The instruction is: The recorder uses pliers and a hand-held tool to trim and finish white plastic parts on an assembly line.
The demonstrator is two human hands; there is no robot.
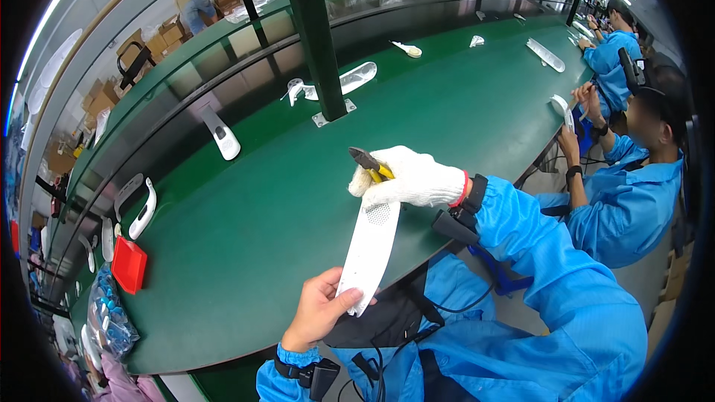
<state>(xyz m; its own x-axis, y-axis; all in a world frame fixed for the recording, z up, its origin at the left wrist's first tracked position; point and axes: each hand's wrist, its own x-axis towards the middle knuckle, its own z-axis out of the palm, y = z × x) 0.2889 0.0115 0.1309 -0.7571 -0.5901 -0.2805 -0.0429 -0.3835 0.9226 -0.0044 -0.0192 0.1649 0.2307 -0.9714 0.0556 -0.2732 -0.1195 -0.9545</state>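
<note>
A long white plastic panel [366, 257], with a patch of small holes near its far end, slants over the table's near edge. My bare left hand [316, 308] grips its near end, thumb on top. My right hand [417, 177], in a white knitted glove with a red cuff, is closed round cutting pliers [372, 164] with dark jaws and yellow handles. The jaws point up and to the left, away from the panel. The gloved fingers lie at the panel's far end; whether they also pinch it I cannot tell.
The green table [246, 253] carries a red tray [129, 264], a bag of parts [110, 320] and white plastic pieces [223, 138]. A dark green post [311, 37] rises from the table ahead. Close on my right, a co-worker in blue [629, 186] handles another white part.
</note>
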